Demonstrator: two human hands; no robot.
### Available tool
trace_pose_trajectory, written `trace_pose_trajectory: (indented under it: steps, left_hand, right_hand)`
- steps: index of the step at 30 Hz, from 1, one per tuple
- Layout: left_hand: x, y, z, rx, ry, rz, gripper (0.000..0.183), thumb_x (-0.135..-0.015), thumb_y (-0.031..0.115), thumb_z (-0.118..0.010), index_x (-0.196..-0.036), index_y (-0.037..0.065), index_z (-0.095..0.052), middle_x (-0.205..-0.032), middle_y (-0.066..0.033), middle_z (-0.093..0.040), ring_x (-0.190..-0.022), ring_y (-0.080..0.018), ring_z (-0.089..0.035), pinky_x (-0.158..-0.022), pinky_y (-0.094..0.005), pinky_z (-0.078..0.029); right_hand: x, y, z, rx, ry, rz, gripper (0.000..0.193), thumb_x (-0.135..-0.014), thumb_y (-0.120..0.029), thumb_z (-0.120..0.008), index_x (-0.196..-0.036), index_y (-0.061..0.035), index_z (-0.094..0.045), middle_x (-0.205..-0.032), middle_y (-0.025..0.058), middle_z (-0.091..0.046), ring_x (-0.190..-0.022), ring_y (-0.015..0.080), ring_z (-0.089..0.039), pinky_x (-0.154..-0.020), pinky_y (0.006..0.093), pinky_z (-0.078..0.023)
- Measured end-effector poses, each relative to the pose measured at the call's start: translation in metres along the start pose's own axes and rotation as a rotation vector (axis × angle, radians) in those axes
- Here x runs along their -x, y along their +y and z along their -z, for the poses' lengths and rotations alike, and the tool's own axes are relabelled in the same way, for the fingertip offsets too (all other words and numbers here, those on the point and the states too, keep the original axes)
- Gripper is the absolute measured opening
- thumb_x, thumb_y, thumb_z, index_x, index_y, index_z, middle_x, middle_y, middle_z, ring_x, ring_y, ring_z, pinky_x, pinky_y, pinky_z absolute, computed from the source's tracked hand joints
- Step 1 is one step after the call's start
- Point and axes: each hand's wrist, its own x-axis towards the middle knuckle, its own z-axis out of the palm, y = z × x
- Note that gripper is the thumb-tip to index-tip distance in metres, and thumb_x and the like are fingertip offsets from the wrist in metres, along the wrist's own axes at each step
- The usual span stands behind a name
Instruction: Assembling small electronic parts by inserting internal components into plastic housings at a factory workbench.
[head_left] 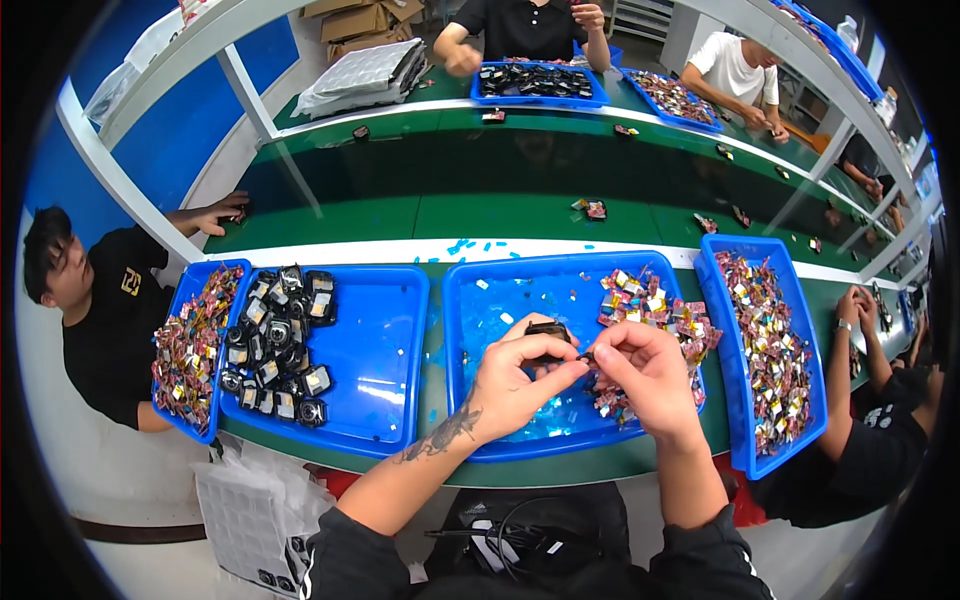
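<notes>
Left hand (508,385) grasping black casing (548,329) over blue tray (470,300); right hand (650,380) at casing's edge, cannot tell whether gripping. Yellow print (131,281) on 1 black shirt (115,350), too small to read.

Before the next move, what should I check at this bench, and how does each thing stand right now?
1. Left-hand grip on the black part: ok, the fingers are closed around it.
2. Right-hand grip close to the left fingertips: ok.
3. What the right fingertips pinch: cannot tell, the fingers hide it.
4. Both hands above the middle blue tray: ok.
5. Blue scraps all inside that tray: not ok, some lie on the white strip beyond it.
6. Black units kept within the tray to the left: ok.
</notes>
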Motion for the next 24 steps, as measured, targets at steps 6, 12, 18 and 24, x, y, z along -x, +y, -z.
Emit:
trace_pose_trajectory:
  steps: [6, 12, 18, 24]
  left_hand:
    - [-0.001, 0.001, 0.001, -0.008, -0.054, 0.025, 0.014, -0.079, 0.009, -0.076, -0.090, 0.003, -0.069, -0.095, -0.0034, -0.059, -0.078, -0.0074, -0.054, -0.064, -0.0206, -0.044]
    - [-0.001, 0.003, 0.002, 0.084, -0.064, 0.081, 0.011, -0.080, 0.004, -0.074, -0.089, 0.001, -0.068, -0.099, -0.0065, -0.059, -0.085, -0.0097, -0.056, -0.070, -0.0218, -0.047]
    - [0.000, 0.000, -0.003, 0.133, 0.052, 0.193, 0.008, -0.083, 0.001, -0.071, -0.090, -0.002, -0.067, -0.103, -0.0090, -0.060, -0.091, -0.0123, -0.058, -0.078, -0.0245, -0.049]
    - [0.000, -0.009, 0.000, 0.087, 0.127, 0.167, 0.011, -0.082, 0.014, -0.075, -0.089, 0.005, -0.072, -0.102, -0.0067, -0.062, -0.090, -0.0111, -0.059, -0.071, -0.0235, -0.051]
  right_hand:
    - [-0.003, -0.002, 0.008, 0.109, -0.125, -0.038, 0.013, -0.095, -0.013, -0.057, -0.088, -0.0027, -0.060, -0.077, -0.0038, -0.056, -0.066, 0.0023, -0.048, -0.058, 0.0188, -0.040]
    - [-0.011, 0.003, -0.007, 0.599, 0.144, 0.197, 0.008, -0.092, -0.008, -0.056, -0.087, -0.0020, -0.053, -0.071, 0.0076, -0.056, -0.060, 0.0183, -0.055, -0.054, 0.0322, -0.044]
    - [-0.020, 0.017, 0.001, 0.948, 0.311, 0.415, 0.010, -0.084, -0.002, -0.063, -0.093, 0.0008, -0.060, -0.079, 0.0155, -0.062, -0.070, 0.0319, -0.063, -0.062, 0.0382, -0.051]
    - [-0.006, 0.013, -0.018, 0.099, 0.128, 0.233, 0.008, -0.089, -0.001, -0.062, -0.096, 0.0004, -0.064, -0.090, 0.0024, -0.062, -0.079, 0.0076, -0.058, -0.065, 0.0209, -0.047]
